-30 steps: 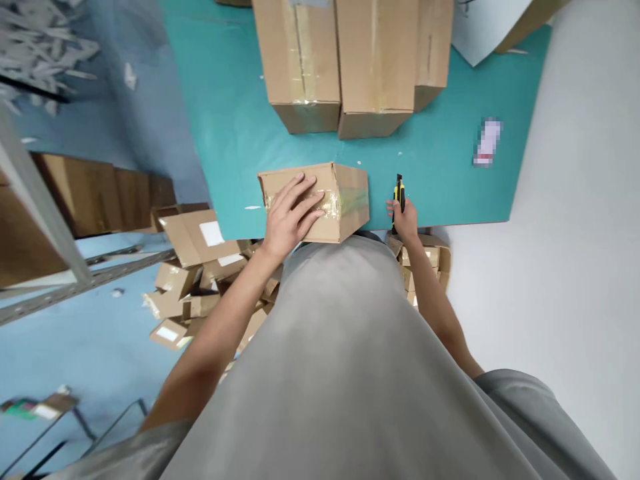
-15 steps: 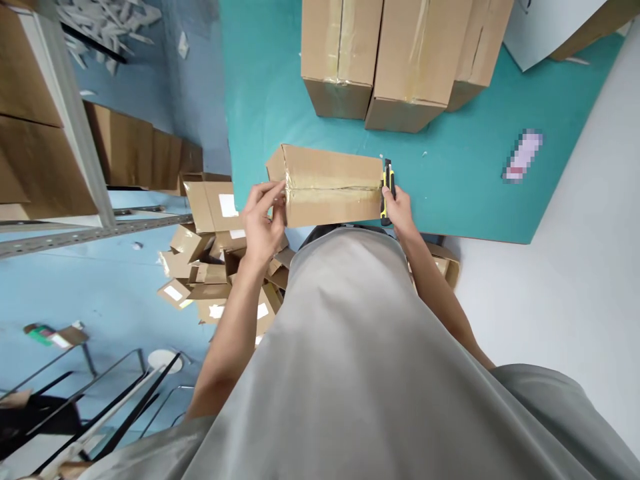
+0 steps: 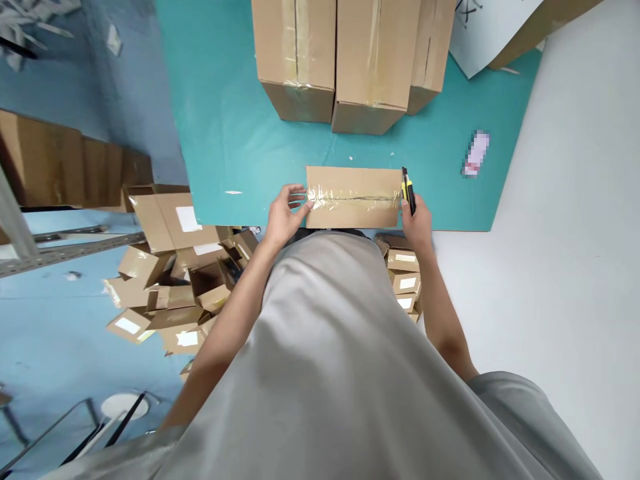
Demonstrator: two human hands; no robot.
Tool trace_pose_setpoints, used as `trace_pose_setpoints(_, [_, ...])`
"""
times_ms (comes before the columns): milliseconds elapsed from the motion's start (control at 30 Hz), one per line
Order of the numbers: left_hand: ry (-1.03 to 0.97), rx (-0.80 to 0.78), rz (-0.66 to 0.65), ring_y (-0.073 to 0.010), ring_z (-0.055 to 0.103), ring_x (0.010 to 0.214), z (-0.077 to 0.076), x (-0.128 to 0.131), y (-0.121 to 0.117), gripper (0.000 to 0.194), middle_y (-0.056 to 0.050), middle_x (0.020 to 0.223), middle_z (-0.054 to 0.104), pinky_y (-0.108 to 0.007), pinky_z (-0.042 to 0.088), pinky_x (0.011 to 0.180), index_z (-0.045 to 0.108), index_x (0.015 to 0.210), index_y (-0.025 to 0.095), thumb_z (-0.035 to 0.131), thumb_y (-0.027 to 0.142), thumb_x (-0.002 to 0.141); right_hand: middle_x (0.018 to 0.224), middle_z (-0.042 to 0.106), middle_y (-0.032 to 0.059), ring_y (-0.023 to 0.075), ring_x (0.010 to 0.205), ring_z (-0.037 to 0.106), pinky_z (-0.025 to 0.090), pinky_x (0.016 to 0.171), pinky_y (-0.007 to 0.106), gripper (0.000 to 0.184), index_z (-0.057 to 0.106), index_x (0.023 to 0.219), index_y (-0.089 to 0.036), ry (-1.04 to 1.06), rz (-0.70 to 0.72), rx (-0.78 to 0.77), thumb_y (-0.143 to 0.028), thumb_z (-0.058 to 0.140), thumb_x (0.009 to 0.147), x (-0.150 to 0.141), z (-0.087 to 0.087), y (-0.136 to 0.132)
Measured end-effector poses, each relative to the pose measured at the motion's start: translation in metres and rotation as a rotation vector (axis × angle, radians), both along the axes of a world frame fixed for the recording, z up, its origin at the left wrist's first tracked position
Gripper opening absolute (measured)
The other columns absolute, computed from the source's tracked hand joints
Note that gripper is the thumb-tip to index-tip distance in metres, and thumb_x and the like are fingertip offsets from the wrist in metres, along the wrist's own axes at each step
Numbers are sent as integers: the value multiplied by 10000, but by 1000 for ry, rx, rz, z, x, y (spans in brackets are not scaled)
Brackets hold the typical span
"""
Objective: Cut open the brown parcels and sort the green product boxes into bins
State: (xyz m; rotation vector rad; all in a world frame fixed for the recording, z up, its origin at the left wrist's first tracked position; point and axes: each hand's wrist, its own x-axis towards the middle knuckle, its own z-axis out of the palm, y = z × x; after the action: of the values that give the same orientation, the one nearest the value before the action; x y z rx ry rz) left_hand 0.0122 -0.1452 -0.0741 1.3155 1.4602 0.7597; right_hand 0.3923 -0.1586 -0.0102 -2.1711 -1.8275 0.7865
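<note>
A small cardboard box lies at the front edge of the green table, a taped seam running along its top. At the box's left end is my left hand, its fingers apart and the thumb at the corner by the tape. My right hand grips a black and yellow box cutter beside the box's right end. The cutter points away from me, and some fingers of that hand are hidden.
Several large taped cartons stand at the back of the green table. A pixelated pinkish item lies at right. Opened cardboard boxes are heaped on the floor at left, and labelled boxes sit below the table.
The view has shifted right. The box now lies squarer and shows mainly its top. My left hand's fingers have spread, and the cutter has tilted, its front end leaning left.
</note>
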Motion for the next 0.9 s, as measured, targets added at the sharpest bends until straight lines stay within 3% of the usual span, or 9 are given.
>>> trace_pose_setpoints(100, [-9, 45, -82, -289, 755, 1252, 6, -6, 4, 590, -134, 1524, 700, -477, 652, 1089, 664, 1505, 275, 781, 573, 1008, 1329, 820, 204, 352, 1124, 785, 596, 954, 435, 587, 657, 1539, -187, -113, 41, 9, -532, 322, 1203, -20, 29, 8])
trace_pose_setpoints(200, [-3, 52, -168, -300, 737, 1293, 11, -11, 9, 471, -125, 1538, 679, -478, 646, 1085, 740, 1438, 285, 746, 500, 1019, 1446, 806, 170, 337, 1199, 785, 574, 960, 386, 558, 637, 1609, -207, -114, 279, -86, -471, 336, 1222, -60, 56, 21])
trace_pose_setpoints(300, [-8, 14, -208, -303, 736, 1284, 11, -14, 14, 465, -118, 1502, 701, -476, 641, 1076, 762, 1422, 290, 779, 432, 980, 1455, 812, 147, 326, 1205, 786, 539, 928, 355, 543, 619, 1654, -237, -188, 543, -223, -445, 333, 1243, -103, 71, 34])
trace_pose_setpoints(400, [-32, -21, -218, -305, 746, 1257, 9, -14, 16, 499, -116, 1478, 720, -480, 637, 1070, 760, 1430, 286, 809, 388, 944, 1443, 809, 174, 331, 1172, 789, 511, 883, 358, 556, 580, 1693, -239, -329, 728, -327, -451, 312, 1254, -136, 77, 45])
trace_pose_setpoints(533, [-67, -32, -206, -299, 756, 1231, 6, -13, 17, 525, -115, 1472, 718, -475, 639, 1060, 751, 1446, 283, 819, 351, 930, 1417, 803, 203, 340, 1157, 791, 494, 865, 375, 541, 582, 1672, -228, -436, 864, -371, -436, 311, 1254, -157, 84, 56])
trace_pose_setpoints(900, [-158, -30, -137, -291, 763, 1174, -6, -6, 12, 526, -101, 1432, 707, -508, 639, 1089, 766, 1430, 297, 827, 274, 908, 1363, 796, 230, 324, 1123, 795, 480, 873, 372, 483, 589, 1605, -178, -536, 959, -371, -348, 316, 1245, -167, 90, 70])
